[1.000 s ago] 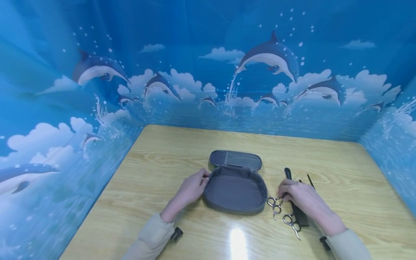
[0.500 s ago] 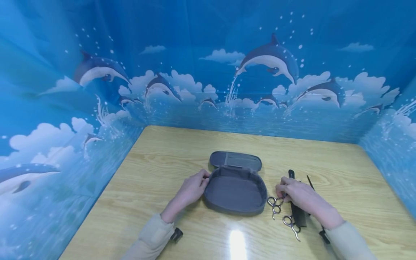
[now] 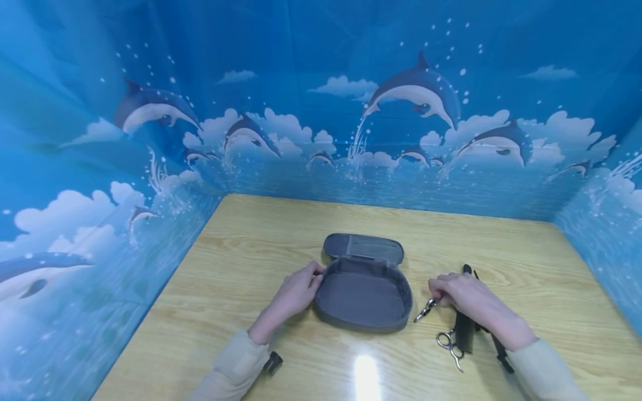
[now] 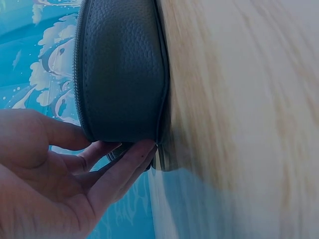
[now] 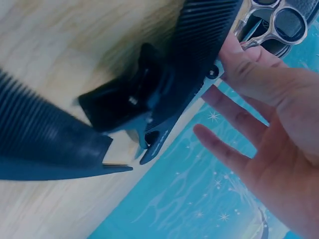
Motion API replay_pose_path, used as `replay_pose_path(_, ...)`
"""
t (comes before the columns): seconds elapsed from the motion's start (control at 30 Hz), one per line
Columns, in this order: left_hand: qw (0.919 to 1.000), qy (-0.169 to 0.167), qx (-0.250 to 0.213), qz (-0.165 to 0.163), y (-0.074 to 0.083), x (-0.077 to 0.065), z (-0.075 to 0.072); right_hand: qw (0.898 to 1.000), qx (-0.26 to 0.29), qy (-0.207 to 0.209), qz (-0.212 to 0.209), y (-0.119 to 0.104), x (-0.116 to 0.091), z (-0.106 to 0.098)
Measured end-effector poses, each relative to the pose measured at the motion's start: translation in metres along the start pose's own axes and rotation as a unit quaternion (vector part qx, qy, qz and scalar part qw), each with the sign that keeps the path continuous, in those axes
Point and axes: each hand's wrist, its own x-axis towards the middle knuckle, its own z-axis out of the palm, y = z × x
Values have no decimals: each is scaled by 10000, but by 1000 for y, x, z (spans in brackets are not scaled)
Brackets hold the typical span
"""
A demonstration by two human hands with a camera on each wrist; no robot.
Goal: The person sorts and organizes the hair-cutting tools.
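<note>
A grey zip case (image 3: 363, 295) lies unzipped on the wooden table, its lid (image 3: 376, 247) folded back. My left hand (image 3: 298, 287) holds the case's left corner; in the left wrist view the thumb lies at the zip edge and the fingers at the base. To the right of the case, my right hand (image 3: 463, 298) pinches a pair of silver hairdressing scissors (image 3: 425, 311), finger rings toward the case. Those rings show at the top of the right wrist view. Below that hand is a black comb (image 3: 465, 334), partly hidden by it, with a second pair of scissors (image 3: 451, 350) alongside.
The right wrist view shows another black comb (image 5: 45, 132) and a black hair clip (image 5: 129, 99) near the toothed comb (image 5: 207, 40). A thin black tip (image 3: 476, 274) sticks out past the right hand. Blue dolphin-print sheeting (image 3: 321, 100) surrounds the table (image 3: 281, 223).
The held scissors have turned, so their rings now appear edge-on and lifted by the right hand. The comb has shifted right. Left hand and case have stayed put.
</note>
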Motion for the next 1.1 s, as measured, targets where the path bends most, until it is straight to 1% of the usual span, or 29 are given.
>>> replay_pose_path(0.1,10000,18,-15,-19,1,0,1,9999,92,26,59,1,-1,-1)
replay_pose_path(0.33,10000,46,12,8,0,0,1,9998,75,-35,192,2,1,-3)
replay_pose_path(0.47,10000,52,-28,3,-1,0,2,9996,148,4,230,1,0,-4)
replay_pose_path(0.53,10000,50,-31,5,-1,0,2,9992,221,122,297,1,-1,-5)
replay_pose_path(0.63,10000,37,-77,-45,-1,0,2,9976,311,416,461,1,-3,-5)
replay_pose_path(0.73,10000,46,-87,-15,-1,0,2,9954,369,721,505,0,-4,-5)
replay_pose_path(0.93,9999,102,-55,58,-2,0,2,9928,314,1156,85,-1,-2,-3)
replay_pose_path(1.1,9999,115,-60,104,-1,0,2,9901,286,1373,-95,0,-1,-6)
